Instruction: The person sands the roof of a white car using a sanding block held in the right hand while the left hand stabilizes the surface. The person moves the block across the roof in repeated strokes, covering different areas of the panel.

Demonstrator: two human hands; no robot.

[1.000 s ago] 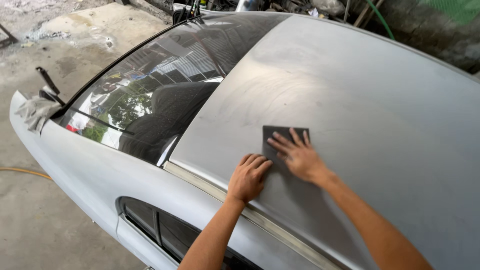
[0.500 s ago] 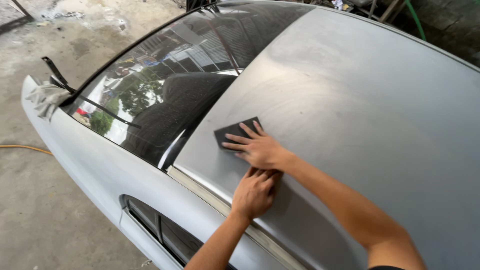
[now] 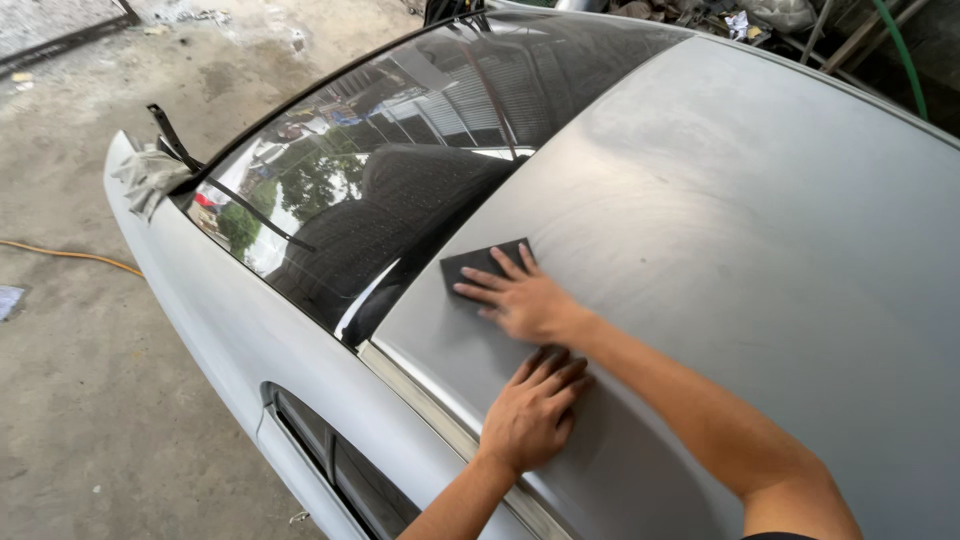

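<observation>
A dull grey car roof point(image 3: 760, 220) fills the right of the head view. My right hand point(image 3: 525, 300) lies flat with fingers spread on a dark square sanding sheet point(image 3: 475, 268), pressing it onto the roof close to the windshield edge. My left hand point(image 3: 530, 410) rests palm down on the roof just below it, near the roof's side edge, holding nothing. The windshield point(image 3: 400, 180) is dark and reflects trees and buildings.
A grey rag point(image 3: 148, 180) lies at the base of the windshield beside a raised black wiper arm point(image 3: 170, 130). The side window opening point(image 3: 340, 470) sits below the roof edge. An orange cord point(image 3: 70, 255) runs over the concrete floor. A green hose point(image 3: 905, 50) hangs at top right.
My right hand has slid the sanding sheet toward the windshield edge of the roof. My left hand has stayed flat near the side edge, now below the right hand.
</observation>
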